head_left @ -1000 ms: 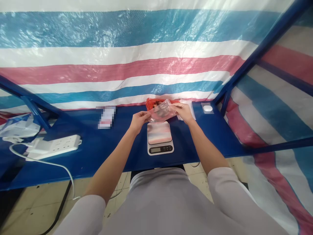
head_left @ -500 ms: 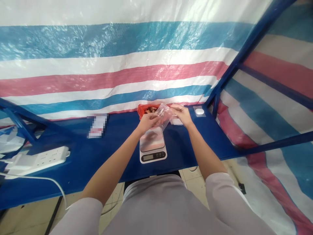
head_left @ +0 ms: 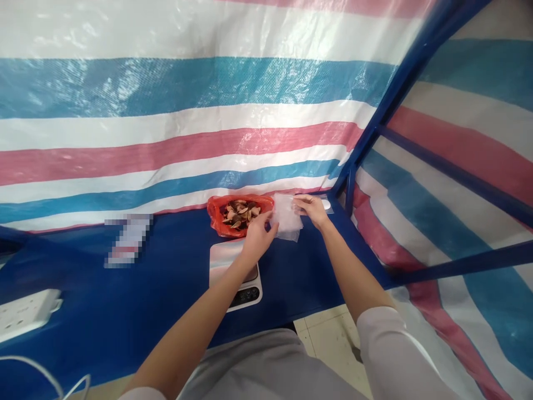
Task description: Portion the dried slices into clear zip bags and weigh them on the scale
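Observation:
Clear plastic bags [head_left: 287,218] lie in a thin, whitish layer between my two hands at the back right of the table. My right hand [head_left: 310,209] pinches their right edge between thumb and fingertips. At the left edge, my left hand [head_left: 259,236] is curled with thumb and index finger on the plastic. How many bags are layered there I cannot tell. Just left of them sits an open red plastic bag [head_left: 216,214] filled with dried brown slices [head_left: 239,213]. My left forearm crosses over a white digital scale [head_left: 220,258], hiding part of its plate and display.
A small white round object [head_left: 327,204] in clear wrapping lies beyond my right hand. On the left are a blurred-out item [head_left: 129,241] and a white power strip [head_left: 31,312] with a cable. Striped sheeting [head_left: 187,147] and blue frame bars [head_left: 353,150] enclose the blue table.
My view has turned right. Both hands have come down from above the scale to the table on the right, and the plastic lies flatter. The red bag's slices now show more fully.

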Demonstrator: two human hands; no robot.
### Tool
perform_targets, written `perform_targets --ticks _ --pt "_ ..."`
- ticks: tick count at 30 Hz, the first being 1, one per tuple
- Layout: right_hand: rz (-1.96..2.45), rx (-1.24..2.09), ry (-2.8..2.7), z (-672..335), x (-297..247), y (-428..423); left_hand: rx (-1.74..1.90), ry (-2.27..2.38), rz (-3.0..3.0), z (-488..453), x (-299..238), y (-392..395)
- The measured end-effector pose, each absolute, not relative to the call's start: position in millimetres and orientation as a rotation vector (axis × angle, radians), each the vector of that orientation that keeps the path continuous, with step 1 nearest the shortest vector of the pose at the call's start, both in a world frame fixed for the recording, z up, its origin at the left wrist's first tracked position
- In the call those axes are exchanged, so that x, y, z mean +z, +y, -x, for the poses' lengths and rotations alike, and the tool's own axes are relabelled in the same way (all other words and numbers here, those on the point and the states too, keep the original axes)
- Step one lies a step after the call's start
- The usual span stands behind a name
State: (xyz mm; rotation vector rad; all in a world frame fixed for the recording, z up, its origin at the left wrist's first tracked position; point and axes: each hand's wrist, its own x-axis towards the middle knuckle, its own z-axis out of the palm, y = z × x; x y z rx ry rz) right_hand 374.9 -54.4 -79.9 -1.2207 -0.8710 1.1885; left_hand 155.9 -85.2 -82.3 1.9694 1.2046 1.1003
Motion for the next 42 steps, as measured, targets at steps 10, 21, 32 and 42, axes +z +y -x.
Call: perform_targets --ticks 10,21,32,42 --pt "1.313 1.200 -1.110 -399 -85 2 0.665 0.932 -2.936 -185 -99 -90" --pt "1.452 0.937 -1.372 -389 -116 20 0.455 1.039 -2.954 -186 -125 -82" --pt "1.505 0.085 -1.828 -391 -101 -10 0.461 1.166 -3.019 -191 -131 -72" --pt "1.420 -0.026 -2.379 -379 -129 -11 0.462 1.176 -2.972 -196 -132 -78"
